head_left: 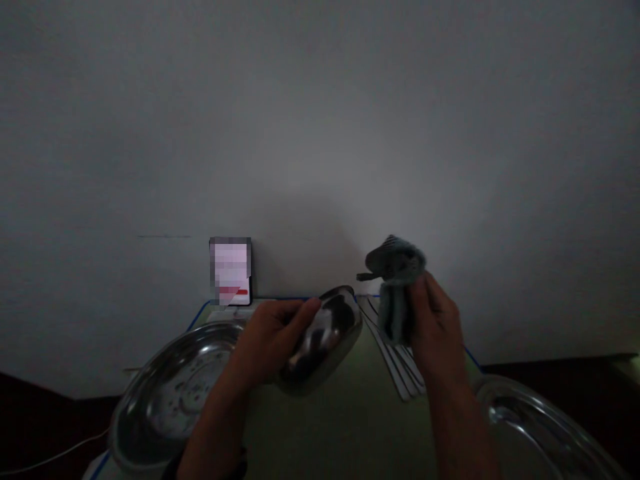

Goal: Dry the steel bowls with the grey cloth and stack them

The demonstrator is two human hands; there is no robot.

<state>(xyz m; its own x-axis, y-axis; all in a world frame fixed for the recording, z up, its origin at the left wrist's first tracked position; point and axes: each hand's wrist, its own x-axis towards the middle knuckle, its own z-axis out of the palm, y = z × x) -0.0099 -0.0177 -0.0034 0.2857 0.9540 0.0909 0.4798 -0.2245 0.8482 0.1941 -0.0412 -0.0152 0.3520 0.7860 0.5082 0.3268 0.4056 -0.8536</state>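
Note:
My left hand (273, 340) grips a shiny metal bowl (330, 333), thumb on its outer side. The bowl is tilted above the table, its rounded outside facing me. Up and to the right, my right hand (437, 320) is closed around a bunched grey-green cloth (397, 267) with a striped fold on top. The cloth hangs apart from the bowl. Fingers of the right hand are partly hidden behind the cloth.
A large metal basin (127, 413) with droplets inside stands at the left, another metal basin (537, 393) at the right. Several long metal utensils (395, 370) lie on the greenish table (340, 433). A phone (231, 272) leans on the wall (320, 133) behind.

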